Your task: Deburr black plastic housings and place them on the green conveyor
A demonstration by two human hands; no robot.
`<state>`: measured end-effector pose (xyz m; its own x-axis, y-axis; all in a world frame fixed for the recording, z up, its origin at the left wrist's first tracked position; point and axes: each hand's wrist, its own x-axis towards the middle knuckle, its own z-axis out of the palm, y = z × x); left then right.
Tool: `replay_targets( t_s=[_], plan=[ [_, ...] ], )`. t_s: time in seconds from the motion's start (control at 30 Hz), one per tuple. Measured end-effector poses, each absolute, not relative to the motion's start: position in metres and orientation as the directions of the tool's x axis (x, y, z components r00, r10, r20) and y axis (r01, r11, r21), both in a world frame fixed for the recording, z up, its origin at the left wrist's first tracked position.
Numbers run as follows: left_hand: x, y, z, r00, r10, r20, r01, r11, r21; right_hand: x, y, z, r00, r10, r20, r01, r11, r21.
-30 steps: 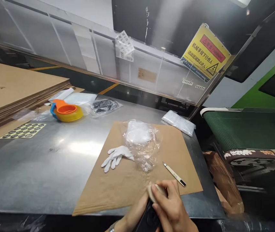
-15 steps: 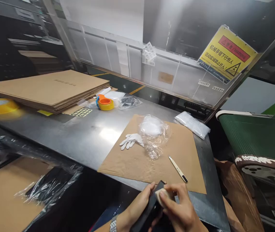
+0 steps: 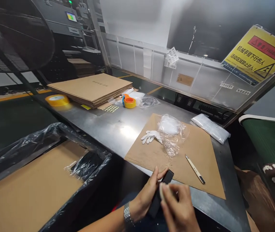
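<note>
My left hand [image 3: 145,195], with a metal watch on its wrist, is wrapped round a black oblong part [image 3: 167,178] near the table's front edge. My right hand [image 3: 179,206] pinches a small whitish pad [image 3: 162,190] against that part. Beyond them a brown cardboard sheet [image 3: 152,153] lies on the metal table. On it rest a white glove [image 3: 151,137], a crumpled clear plastic bag [image 3: 171,146] with something white inside, and a cream-handled knife [image 3: 195,169] with a dark end.
Stacked cardboard [image 3: 91,87], yellow tape [image 3: 57,100] and an orange-and-blue tape dispenser [image 3: 129,101] are at the table's left. A white plastic packet [image 3: 211,128] lies right. A plastic-lined box [image 3: 35,187] stands lower left, a green conveyor [image 3: 268,138] at right.
The view has turned left, so the table and its items appear further right. My hands still hold the black part and the pad, and the black part stands slightly steeper in view.
</note>
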<state>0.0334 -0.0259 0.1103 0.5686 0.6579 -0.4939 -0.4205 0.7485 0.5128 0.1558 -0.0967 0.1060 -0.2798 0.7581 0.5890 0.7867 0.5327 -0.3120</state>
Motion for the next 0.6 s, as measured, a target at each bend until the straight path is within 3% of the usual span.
replay_targets(
  t_s=[0.07, 0.27, 0.47, 0.6],
  plan=[
    [0.031, -0.023, 0.11, 0.59, 0.66, -0.465, -0.475, 0.749, 0.461, 0.155, -0.088, 0.114, -0.233, 0.783, 0.577, 0.794, 0.496, -0.352],
    [0.021, -0.005, 0.095, 0.891, 0.216, -0.399, -0.255, 0.966, -0.048, 0.118, -0.087, 0.095, -0.124, 0.789, 0.602, 0.714, 0.492, -0.498],
    [0.029, 0.02, 0.082, 0.865, 0.286, -0.411, -0.387, 0.904, -0.185, 0.128, -0.082, 0.07, 0.0, 0.832, 0.555, 0.733, 0.377, -0.566],
    [0.044, 0.033, 0.075, 0.795, 0.315, -0.519, -0.488, 0.84, -0.238, 0.131, -0.067, 0.067, -0.071, 0.821, 0.567, 0.777, 0.402, -0.484]
  ],
)
